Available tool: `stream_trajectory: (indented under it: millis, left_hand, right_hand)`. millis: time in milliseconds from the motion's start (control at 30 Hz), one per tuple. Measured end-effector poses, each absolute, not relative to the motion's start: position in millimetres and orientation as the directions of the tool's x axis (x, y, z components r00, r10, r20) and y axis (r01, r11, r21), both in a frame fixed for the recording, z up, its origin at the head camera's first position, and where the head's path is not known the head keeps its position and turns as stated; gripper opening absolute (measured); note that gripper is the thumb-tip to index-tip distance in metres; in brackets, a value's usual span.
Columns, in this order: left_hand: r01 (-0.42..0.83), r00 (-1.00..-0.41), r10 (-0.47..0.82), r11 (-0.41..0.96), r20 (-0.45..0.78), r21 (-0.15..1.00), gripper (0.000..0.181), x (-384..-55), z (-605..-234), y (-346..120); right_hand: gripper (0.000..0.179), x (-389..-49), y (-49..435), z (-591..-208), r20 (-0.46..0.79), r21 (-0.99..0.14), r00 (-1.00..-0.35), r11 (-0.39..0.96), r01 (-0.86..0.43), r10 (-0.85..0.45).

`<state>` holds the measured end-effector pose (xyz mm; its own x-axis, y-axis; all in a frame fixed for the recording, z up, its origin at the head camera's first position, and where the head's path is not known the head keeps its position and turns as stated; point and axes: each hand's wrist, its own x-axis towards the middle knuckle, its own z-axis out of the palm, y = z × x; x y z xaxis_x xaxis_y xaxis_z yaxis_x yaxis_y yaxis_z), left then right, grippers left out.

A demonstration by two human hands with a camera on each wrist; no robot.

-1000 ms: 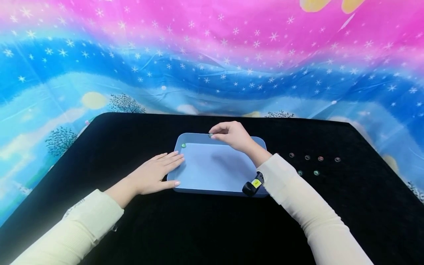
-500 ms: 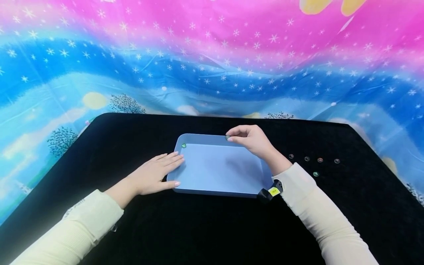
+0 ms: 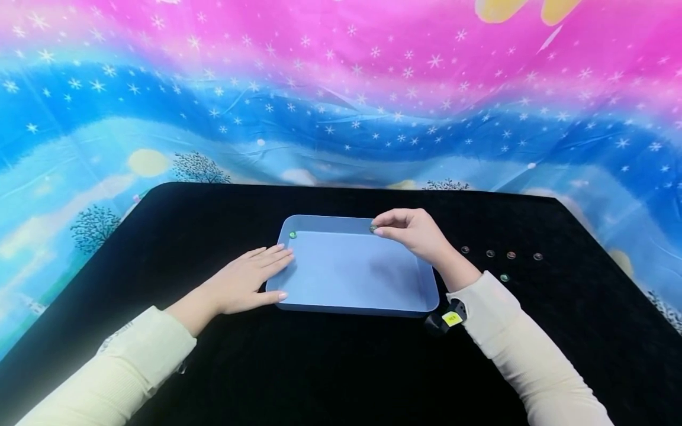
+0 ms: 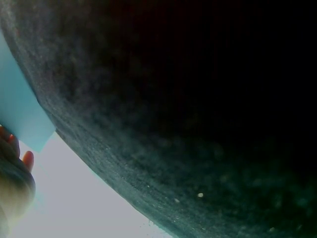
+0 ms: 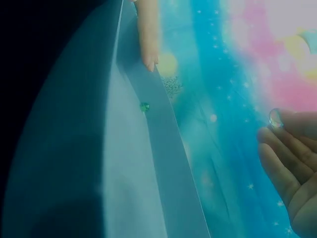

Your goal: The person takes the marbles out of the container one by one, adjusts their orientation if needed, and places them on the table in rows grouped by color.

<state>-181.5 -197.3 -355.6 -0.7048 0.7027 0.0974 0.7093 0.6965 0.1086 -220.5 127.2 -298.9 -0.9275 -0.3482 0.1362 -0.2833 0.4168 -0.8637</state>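
Note:
A light blue rectangular tray (image 3: 346, 275) sits on the black-covered table. Across its left rim lies my left hand (image 3: 250, 278), fingers straight and thumb at the near left corner. Inside the far left corner is a green glass marble (image 3: 292, 235), also visible in the right wrist view. My right hand (image 3: 418, 236) pinches a clear glass marble (image 5: 275, 118) between thumb and fingertips, over the tray's far right part. The left wrist view catches only part of the left hand (image 4: 15, 178) beside the tray.
To the right of the tray, several glass marbles lie on the black cloth (image 3: 341, 373): a row with a reddish marble (image 3: 511, 255) in it, and a greenish marble (image 3: 504, 278) nearer. A snowflake-patterned backdrop (image 3: 319, 118) hangs behind the table.
My right hand has moved right and a little nearer along the tray's far side, still pinching its marble. The left hand stays on the left rim, and the green marble remains in its corner.

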Motion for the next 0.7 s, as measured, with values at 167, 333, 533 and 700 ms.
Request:
stream_trajectory:
  millis: [167,333,533,700]
  left_hand:
    - [0.713,-0.701,0.706,0.693,0.101,0.107,0.070,-181.9,-354.6,-197.7]
    - [0.714,-0.701,0.707,0.693,0.099,0.102,0.071,-184.1,-356.0,-198.3]
    - [0.716,-0.698,0.707,0.689,0.113,0.114,0.071,-184.3,-358.0,-198.1]
    - [0.714,-0.700,0.703,0.690,0.123,0.120,0.070,-183.4,-358.1,-198.0]
  right_hand:
    - [0.025,-216.3,135.7,-300.0,0.129,-0.880,-0.935,0.396,-0.262,-0.331]
    - [0.028,-209.9,144.6,-303.1,0.123,-0.884,-0.942,0.396,-0.247,-0.314]
    - [0.033,-201.2,161.8,-307.4,0.139,-0.875,-0.946,0.411,-0.257,-0.294]
    - [0.033,-196.4,176.4,-309.4,0.160,-0.877,-0.946,0.400,-0.267,-0.280]
